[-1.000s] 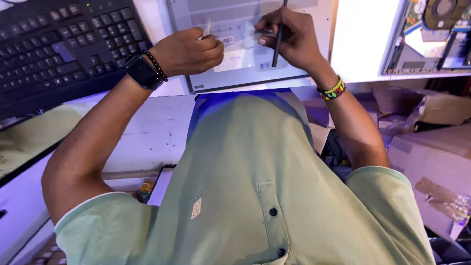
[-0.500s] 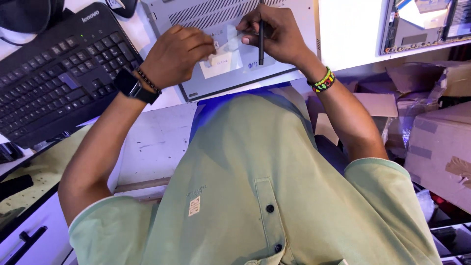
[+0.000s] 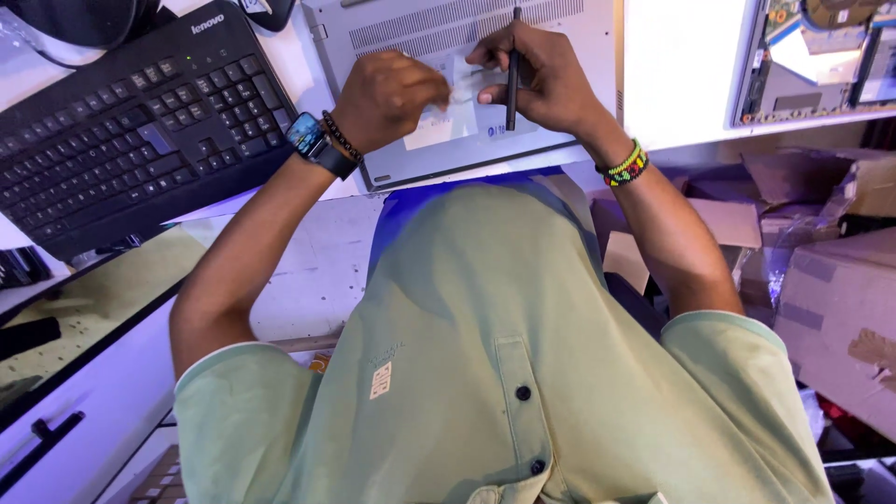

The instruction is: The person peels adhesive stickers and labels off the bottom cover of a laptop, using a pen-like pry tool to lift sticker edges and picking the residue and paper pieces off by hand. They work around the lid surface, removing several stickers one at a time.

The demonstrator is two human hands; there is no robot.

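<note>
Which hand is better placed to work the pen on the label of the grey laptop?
The right hand: it already grips the dark pen over the label. The left hand rests beside it on the laptop.

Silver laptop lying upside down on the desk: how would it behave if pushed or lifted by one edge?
The laptop looks like a flat, rigid slab, so it would probably slide rather than tip. Its smooth metal-looking shell may be slippery to lift. The left hand and right hand resting on it likely hold it steady.
</note>
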